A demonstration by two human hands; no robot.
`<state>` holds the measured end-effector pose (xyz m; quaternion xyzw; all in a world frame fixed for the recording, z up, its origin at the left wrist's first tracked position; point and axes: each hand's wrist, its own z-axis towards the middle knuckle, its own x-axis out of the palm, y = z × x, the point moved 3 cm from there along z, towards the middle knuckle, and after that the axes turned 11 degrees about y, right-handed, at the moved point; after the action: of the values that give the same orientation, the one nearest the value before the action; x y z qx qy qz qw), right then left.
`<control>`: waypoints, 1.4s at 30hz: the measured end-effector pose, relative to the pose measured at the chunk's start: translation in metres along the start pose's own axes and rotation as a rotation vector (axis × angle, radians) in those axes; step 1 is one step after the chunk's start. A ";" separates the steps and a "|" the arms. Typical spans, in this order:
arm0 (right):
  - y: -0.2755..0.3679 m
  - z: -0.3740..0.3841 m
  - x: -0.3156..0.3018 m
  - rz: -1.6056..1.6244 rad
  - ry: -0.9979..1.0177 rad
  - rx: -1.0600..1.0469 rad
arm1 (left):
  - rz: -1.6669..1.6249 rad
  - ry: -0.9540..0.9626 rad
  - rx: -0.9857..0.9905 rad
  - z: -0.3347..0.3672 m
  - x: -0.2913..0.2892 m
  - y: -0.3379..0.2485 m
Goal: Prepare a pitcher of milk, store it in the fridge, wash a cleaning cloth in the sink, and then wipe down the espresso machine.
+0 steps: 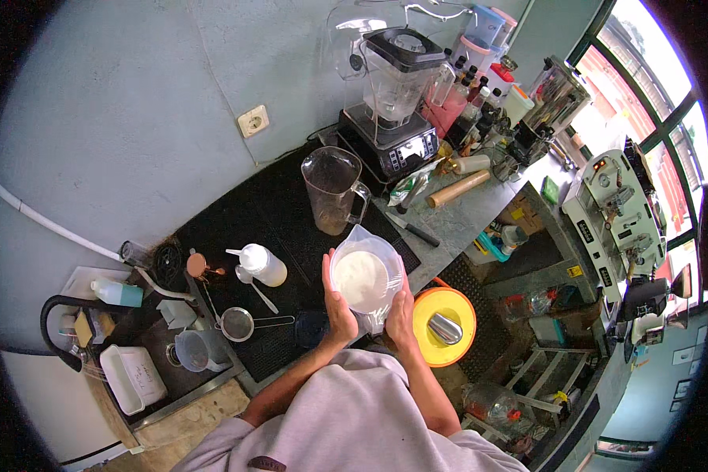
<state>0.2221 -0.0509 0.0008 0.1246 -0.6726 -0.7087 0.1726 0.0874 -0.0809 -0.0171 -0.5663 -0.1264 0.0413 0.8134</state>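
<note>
Between both palms I hold a clear plastic jug (385, 259) with a spout, with something white inside. My left hand (337, 303) wraps its left side and my right hand (400, 315) its right side. Just beyond it stands a clear pitcher (329, 185) with a handle, a little brownish residue at its bottom. To the left on the black mat are a white squeeze bottle (263, 266), a spoon (257, 289), a fine strainer (237, 323) and a copper-coloured measuring cup (197, 264). A dark container (311, 328) sits by my left forearm, partly hidden.
A blender (393, 102) stands at the back, near a knife (414, 229) and a wooden roller (459, 189). On the right, a metal cup (444, 329) lies on a yellow round lid (460, 303). A sink area (193, 326) is at left; an espresso machine (610, 208) stands far right.
</note>
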 end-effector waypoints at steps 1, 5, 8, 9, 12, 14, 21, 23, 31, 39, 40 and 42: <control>-0.002 -0.002 -0.002 -0.006 0.014 0.021 | 0.008 0.003 0.008 0.000 0.001 -0.001; -0.003 -0.007 -0.004 -0.013 0.025 0.039 | 0.040 0.009 0.035 -0.002 -0.001 -0.005; 0.003 -0.014 0.000 -0.008 0.023 0.044 | 0.070 0.007 0.049 -0.010 -0.005 -0.006; 0.006 -0.017 0.002 -0.005 0.023 0.046 | 0.080 0.007 0.052 -0.014 -0.004 -0.005; 0.015 -0.024 0.007 0.003 0.017 0.053 | 0.101 0.006 0.057 -0.014 -0.002 -0.009; 0.021 -0.027 0.009 0.010 0.013 0.054 | 0.064 0.058 0.075 -0.012 0.000 -0.015; 0.021 -0.039 -0.009 0.086 -0.058 0.121 | 0.158 -0.015 0.015 -0.034 -0.011 -0.029; 0.018 -0.047 -0.015 0.177 -0.181 0.140 | 0.203 -0.101 -0.212 -0.053 -0.019 -0.024; 0.002 -0.062 -0.005 0.724 -0.141 0.615 | -0.713 0.006 -0.991 -0.078 -0.019 -0.015; 0.018 -0.074 -0.001 0.748 -0.086 0.635 | -0.858 -0.018 -1.007 -0.084 -0.013 -0.026; 0.019 -0.074 0.000 0.748 -0.086 0.634 | -0.842 -0.020 -0.998 -0.082 -0.013 -0.031; 0.021 -0.075 0.002 0.695 -0.041 0.628 | -0.824 -0.023 -0.987 -0.082 -0.011 -0.039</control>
<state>0.2528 -0.1208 0.0169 -0.0756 -0.8596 -0.3736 0.3403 0.0945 -0.1721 -0.0091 -0.7784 -0.3465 -0.3318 0.4049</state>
